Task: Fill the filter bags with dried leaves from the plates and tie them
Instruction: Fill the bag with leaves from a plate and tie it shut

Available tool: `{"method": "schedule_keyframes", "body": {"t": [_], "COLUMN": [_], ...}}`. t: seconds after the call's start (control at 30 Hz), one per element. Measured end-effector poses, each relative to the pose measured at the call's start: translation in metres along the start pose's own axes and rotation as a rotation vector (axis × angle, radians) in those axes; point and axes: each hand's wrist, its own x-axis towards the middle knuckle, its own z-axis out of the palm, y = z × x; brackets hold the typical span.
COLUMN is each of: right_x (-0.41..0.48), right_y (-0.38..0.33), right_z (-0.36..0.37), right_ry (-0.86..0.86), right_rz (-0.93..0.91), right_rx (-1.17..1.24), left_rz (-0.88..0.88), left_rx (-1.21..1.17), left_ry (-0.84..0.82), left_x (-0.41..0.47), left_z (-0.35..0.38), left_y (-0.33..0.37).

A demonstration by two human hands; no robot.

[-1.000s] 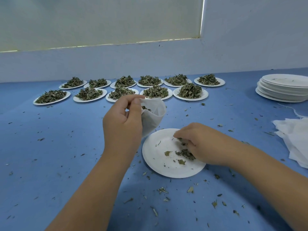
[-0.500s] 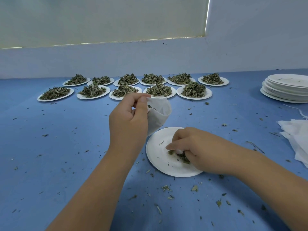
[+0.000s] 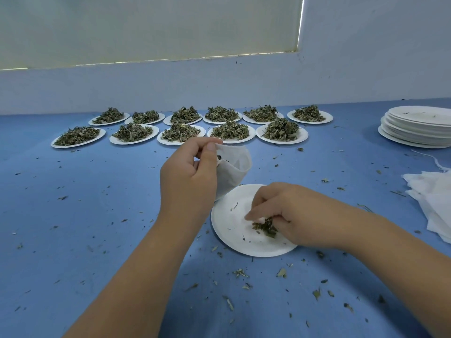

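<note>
1. Blue table [image 3: 73,215], nearest: strewn with leaf crumbs.
2. Near plate [image 3: 229,230]: almost bare. A small tuft of dried leaves [image 3: 265,228] is pinched on it by the curled fingers of the right hand [image 3: 295,215].
3. Filter bag [image 3: 235,167]: held up just beyond the plate, its rim pinched by the left hand [image 3: 188,176].
   - Step judged: filling.
   - Next required: the tuft is to be carried into the bag's mouth before tying.
4. Heaped plates [image 3: 230,131], far: two rows, not yet emptied.
</note>
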Motion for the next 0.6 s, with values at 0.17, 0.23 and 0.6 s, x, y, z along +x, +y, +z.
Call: {"method": "schedule_keyframes", "body": {"t": [0.17, 0.23, 0.6], "right_x": [-0.003, -0.005, -0.009], "right_y": [0.002, 0.006, -0.002], "right_z": [-0.003, -0.010, -0.015], "right_ry": [-0.036, -0.035, -0.128], "right_rz": [-0.014, 0.014, 0.323], "right_rx": [-0.010, 0.033, -0.067], "left_rz": [-0.007, -0.007, 0.011], "left_rx": [-0.018, -0.019, 0.003], "left_ry": [-0.011, -0.017, -0.049], "left_x": [0.000, 0.000, -0.002], "left_z": [0.000, 0.000, 0.002], "left_y": [-0.001, -0.001, -0.001]}}
